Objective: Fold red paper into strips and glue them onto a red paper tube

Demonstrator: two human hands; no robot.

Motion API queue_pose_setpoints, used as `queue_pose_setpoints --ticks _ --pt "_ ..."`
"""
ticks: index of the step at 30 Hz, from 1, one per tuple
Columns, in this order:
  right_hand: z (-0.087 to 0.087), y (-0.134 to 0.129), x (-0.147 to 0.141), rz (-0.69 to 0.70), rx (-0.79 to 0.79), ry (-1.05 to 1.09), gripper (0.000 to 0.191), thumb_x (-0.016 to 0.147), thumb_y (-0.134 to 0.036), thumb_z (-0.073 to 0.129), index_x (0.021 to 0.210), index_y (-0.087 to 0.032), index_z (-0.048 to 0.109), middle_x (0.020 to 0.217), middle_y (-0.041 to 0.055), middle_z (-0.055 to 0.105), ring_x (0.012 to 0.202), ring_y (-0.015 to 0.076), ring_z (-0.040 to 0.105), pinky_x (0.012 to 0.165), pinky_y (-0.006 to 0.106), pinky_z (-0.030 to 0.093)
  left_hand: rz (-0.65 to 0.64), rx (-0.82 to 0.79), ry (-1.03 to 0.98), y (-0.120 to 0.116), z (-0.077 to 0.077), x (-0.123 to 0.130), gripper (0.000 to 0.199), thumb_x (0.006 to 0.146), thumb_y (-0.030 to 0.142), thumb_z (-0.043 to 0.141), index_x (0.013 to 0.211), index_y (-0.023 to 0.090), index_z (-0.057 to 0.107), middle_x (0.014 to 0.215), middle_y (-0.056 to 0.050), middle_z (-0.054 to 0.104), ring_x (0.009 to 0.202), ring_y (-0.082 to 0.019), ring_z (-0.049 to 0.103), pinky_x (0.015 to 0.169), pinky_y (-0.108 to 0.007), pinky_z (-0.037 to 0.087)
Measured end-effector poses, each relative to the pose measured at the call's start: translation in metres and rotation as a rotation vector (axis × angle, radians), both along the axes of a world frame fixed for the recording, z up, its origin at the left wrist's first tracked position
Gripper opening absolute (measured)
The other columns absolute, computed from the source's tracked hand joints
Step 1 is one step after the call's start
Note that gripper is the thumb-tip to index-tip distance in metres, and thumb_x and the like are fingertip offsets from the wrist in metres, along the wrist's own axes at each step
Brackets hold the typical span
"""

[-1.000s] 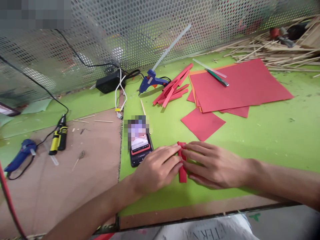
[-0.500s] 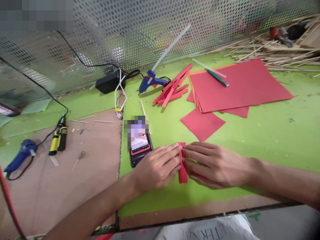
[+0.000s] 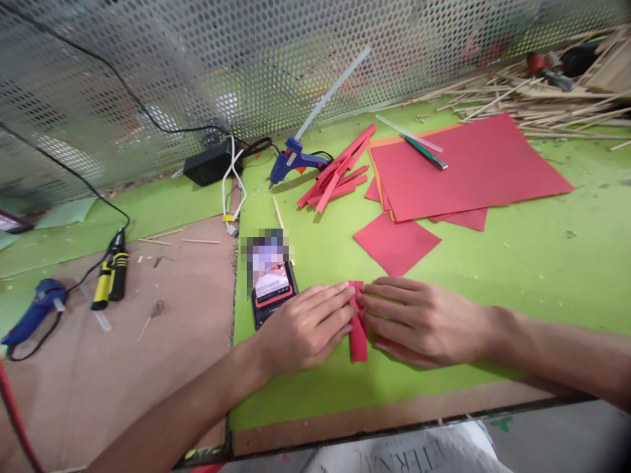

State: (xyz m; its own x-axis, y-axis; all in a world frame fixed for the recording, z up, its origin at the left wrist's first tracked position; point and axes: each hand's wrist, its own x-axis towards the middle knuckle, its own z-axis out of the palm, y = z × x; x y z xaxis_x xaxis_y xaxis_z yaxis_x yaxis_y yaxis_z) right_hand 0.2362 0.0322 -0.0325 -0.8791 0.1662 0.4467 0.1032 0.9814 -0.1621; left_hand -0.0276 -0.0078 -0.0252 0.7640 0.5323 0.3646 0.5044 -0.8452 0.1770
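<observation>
A folded strip of red paper (image 3: 359, 341) lies upright in view on the green tabletop, between my hands. From its left side my left hand (image 3: 310, 325) grips it, fingers together and tips pressed on its upper half. My right hand (image 3: 419, 322) holds the same part from the right, its fingertips meeting those of the left. Both thumbs are mostly hidden. Just beyond lies a square of red paper (image 3: 397, 243). A phone (image 3: 271, 282) with a lit screen lies beside my left hand, partly covered by it.
Folded red strips (image 3: 338, 174) lie by a blue glue gun (image 3: 293, 161). A green cutter (image 3: 424, 152) rests on red sheets (image 3: 473, 171). Thin wooden sticks (image 3: 517, 98) pile up at the back right. Another glue gun (image 3: 37, 309) and a yellow-black tool (image 3: 111, 276) lie left.
The view has shifted slightly, so most things sit a little further left. Both hands keep their places on the red paper strip.
</observation>
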Motion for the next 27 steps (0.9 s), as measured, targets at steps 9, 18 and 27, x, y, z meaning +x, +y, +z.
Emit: queue_pose_setpoints --ticks 9,18,27 --pt "-0.001 0.0 -0.002 -0.041 -0.026 0.06 0.018 0.104 -0.019 0.058 0.109 -0.008 0.071 0.109 0.0168 0.077 0.109 0.0286 0.074 0.097 0.044 0.063 -0.077 0.056 0.094 0.0 -0.004 -0.005 0.033 0.101 0.009 0.06 0.132 -0.001 0.066 0.14 -0.022 0.07 0.134 -0.035 0.067 0.108 -0.048 0.061" --pt "-0.002 0.003 0.001 -0.039 -0.035 0.013 0.017 0.103 -0.021 0.06 0.108 -0.01 0.072 0.114 0.0161 0.076 0.113 0.0303 0.073 0.1 0.047 0.063 -0.115 0.076 0.141 0.004 -0.003 -0.009 0.035 0.102 0.007 0.055 0.134 -0.002 0.064 0.141 -0.024 0.069 0.137 -0.034 0.065 0.111 -0.048 0.06" --pt "-0.001 0.005 -0.001 -0.022 -0.036 0.037 0.02 0.104 -0.02 0.057 0.111 -0.009 0.072 0.113 0.0163 0.077 0.113 0.0298 0.074 0.102 0.046 0.063 -0.145 0.1 0.175 0.005 0.0 -0.011 0.036 0.102 0.007 0.053 0.135 -0.002 0.064 0.14 -0.023 0.07 0.136 -0.034 0.065 0.115 -0.047 0.058"
